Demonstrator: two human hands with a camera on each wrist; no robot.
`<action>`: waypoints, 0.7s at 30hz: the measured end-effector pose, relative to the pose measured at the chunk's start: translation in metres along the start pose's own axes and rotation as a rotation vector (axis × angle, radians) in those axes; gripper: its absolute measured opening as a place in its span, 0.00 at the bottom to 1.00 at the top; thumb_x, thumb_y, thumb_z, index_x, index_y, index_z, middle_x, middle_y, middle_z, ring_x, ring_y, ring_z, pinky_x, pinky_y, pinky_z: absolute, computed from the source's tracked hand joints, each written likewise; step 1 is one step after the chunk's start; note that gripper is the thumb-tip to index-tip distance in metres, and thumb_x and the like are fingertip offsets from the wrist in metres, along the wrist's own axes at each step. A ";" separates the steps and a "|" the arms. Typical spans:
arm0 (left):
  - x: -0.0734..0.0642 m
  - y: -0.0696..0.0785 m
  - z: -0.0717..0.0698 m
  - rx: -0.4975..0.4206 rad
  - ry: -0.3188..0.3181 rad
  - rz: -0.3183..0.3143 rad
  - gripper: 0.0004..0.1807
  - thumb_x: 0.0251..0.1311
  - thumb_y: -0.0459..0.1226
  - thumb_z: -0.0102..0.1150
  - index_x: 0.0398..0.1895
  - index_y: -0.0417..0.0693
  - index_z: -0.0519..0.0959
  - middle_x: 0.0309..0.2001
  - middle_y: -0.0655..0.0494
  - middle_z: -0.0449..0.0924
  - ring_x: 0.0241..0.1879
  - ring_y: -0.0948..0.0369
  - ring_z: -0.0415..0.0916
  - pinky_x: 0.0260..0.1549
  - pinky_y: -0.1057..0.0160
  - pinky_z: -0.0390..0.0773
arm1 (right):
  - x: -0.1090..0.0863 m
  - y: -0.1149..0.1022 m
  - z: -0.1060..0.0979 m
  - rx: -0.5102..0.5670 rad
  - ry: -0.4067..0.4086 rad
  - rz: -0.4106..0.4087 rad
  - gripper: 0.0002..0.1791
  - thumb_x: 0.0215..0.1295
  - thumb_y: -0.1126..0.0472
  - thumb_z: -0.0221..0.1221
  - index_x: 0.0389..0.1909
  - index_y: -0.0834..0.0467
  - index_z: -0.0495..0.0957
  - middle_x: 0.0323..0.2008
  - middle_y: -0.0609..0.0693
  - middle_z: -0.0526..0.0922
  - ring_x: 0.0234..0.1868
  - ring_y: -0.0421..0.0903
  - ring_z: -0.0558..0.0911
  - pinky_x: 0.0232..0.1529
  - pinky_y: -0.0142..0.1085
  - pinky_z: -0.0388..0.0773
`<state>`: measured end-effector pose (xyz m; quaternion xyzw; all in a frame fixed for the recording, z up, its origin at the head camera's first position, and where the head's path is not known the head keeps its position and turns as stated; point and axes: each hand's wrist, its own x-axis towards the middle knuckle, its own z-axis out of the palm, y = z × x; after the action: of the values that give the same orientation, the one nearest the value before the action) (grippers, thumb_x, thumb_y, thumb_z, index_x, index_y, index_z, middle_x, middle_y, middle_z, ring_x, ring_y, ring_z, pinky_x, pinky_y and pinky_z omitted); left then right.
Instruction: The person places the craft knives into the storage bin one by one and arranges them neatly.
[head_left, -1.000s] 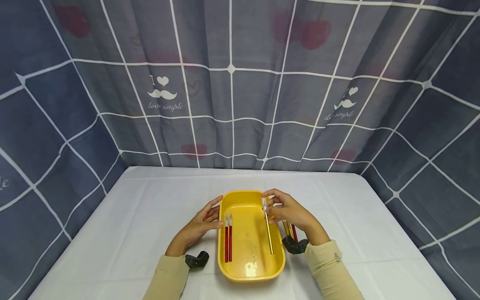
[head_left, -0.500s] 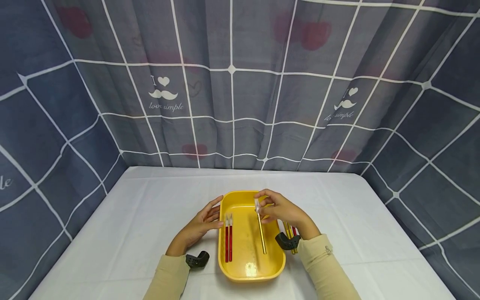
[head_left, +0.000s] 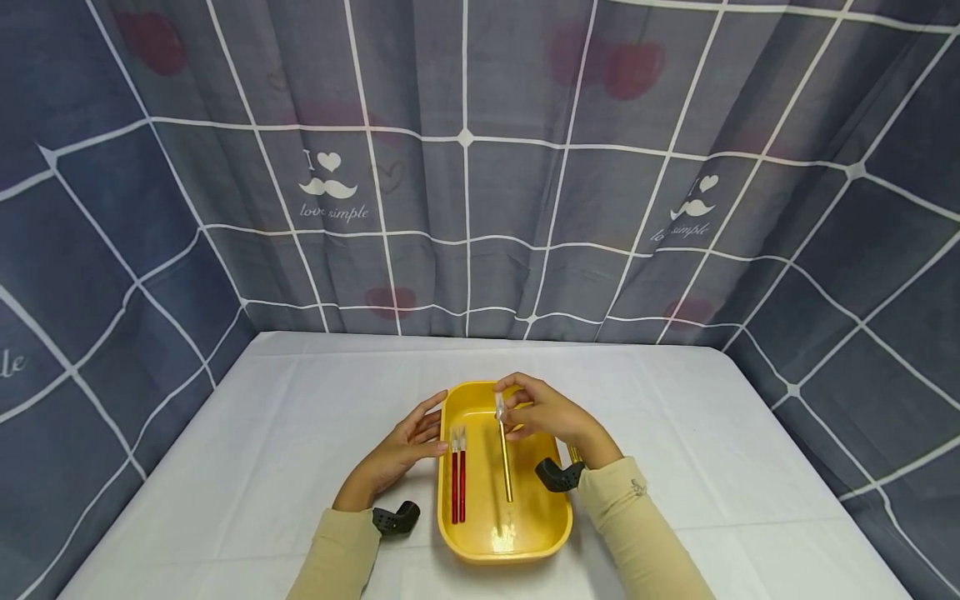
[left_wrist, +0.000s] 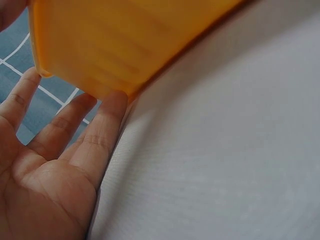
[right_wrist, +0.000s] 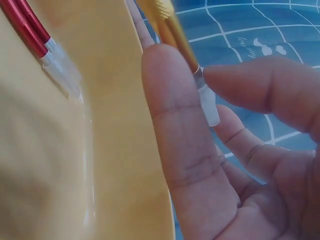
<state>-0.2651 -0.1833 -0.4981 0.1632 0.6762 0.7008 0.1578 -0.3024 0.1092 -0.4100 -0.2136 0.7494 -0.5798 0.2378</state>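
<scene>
Remote view from my end: I've got the right hand (head_left: 543, 408) pinching a slim gold pen (head_left: 506, 467) near its clear cap (right_wrist: 210, 107), over the middle of the yellow tray (head_left: 480, 492). The long end tilts toward the near side and, I reckon, hangs just off the tray's floor. The left hand (head_left: 401, 454) isn't clenched; its fingers lie fairly straight against the tray's outer wall, thumb by the rim.

For this bit I'd keep the pinch light and close to the metal collar (right_wrist: 198, 76), since that long tail could swing. I'd also stay clear of the two red pens (head_left: 462, 487) lying side by side along the left, and let the left hand brace the tray so it doesn't skate on the cloth.

Materials: the tray looks like smooth, glossy plastic with rounded corners. The barrels look like shiny metal, partly knurled, and the caps like translucent plastic. More gold barrels (head_left: 574, 453) peek out past the right wrist, mostly hidden. White, lightly creased cloth covers the desk (head_left: 337, 400).
</scene>
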 end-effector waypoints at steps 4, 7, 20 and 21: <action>0.000 0.000 0.000 -0.013 -0.013 0.005 0.51 0.71 0.30 0.67 0.90 0.47 0.48 0.83 0.31 0.55 0.79 0.36 0.60 0.69 0.61 0.71 | 0.005 0.001 0.004 0.002 -0.001 0.004 0.26 0.74 0.74 0.60 0.69 0.74 0.66 0.39 0.55 0.80 0.37 0.46 0.87 0.47 0.50 0.90; 0.000 0.000 -0.001 -0.022 -0.021 0.005 0.50 0.72 0.31 0.66 0.90 0.47 0.48 0.83 0.31 0.54 0.79 0.36 0.59 0.68 0.61 0.73 | 0.008 0.001 0.008 0.016 -0.012 0.003 0.26 0.73 0.74 0.59 0.69 0.74 0.66 0.38 0.55 0.80 0.36 0.46 0.87 0.46 0.46 0.90; 0.000 0.001 0.000 -0.006 -0.017 -0.003 0.50 0.72 0.30 0.65 0.90 0.48 0.48 0.83 0.31 0.54 0.80 0.36 0.59 0.73 0.54 0.69 | 0.021 0.005 0.019 0.021 -0.018 0.046 0.25 0.71 0.76 0.58 0.68 0.74 0.68 0.37 0.57 0.82 0.33 0.48 0.87 0.46 0.50 0.90; 0.000 0.001 0.000 -0.007 -0.017 -0.003 0.50 0.72 0.30 0.65 0.90 0.48 0.48 0.83 0.31 0.54 0.80 0.36 0.59 0.73 0.53 0.69 | 0.022 0.005 0.019 0.025 -0.016 0.049 0.25 0.71 0.77 0.57 0.68 0.74 0.68 0.37 0.57 0.82 0.32 0.48 0.87 0.46 0.50 0.90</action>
<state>-0.2653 -0.1831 -0.4967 0.1677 0.6725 0.7017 0.1651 -0.3090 0.0825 -0.4219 -0.1966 0.7452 -0.5814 0.2608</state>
